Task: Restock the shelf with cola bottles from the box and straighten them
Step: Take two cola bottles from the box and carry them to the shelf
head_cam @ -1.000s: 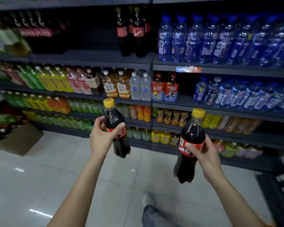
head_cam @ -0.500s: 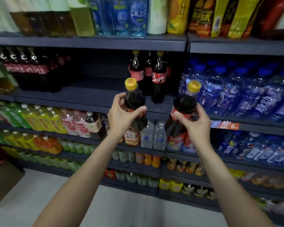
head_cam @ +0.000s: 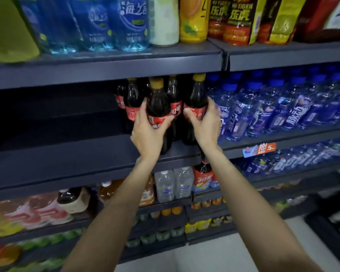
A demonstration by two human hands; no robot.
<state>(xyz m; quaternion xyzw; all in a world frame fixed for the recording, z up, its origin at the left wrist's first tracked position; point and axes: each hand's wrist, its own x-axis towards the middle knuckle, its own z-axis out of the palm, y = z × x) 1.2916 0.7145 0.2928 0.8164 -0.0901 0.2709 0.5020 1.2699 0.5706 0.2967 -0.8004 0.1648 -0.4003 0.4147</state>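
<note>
Both cola bottles have been carried up to the shelf (head_cam: pixel 86 160). Left hand (head_cam: pixel 149 132) is clasped round the left bottle (head_cam: pixel 158 107), right hand (head_cam: pixel 206 122) round the right bottle (head_cam: pixel 196 99), beside older stock (head_cam: pixel 133 99). Release and straightening are judged outstanding; much shelf space remains unfilled.

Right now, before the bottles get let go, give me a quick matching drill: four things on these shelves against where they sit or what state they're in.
Things:
1. left hand
2. right hand
3. blue-capped water bottles
4. yellow juice bottle

Places or states:
A. on the shelf above the cola, standing upright
B. gripping the cola bottle nearest the water
C. filling the bay right of the cola shelf
D. gripping the front cola bottle at its red label

Pairs: 1-D, 2-B, 3-C, 4-A
</note>
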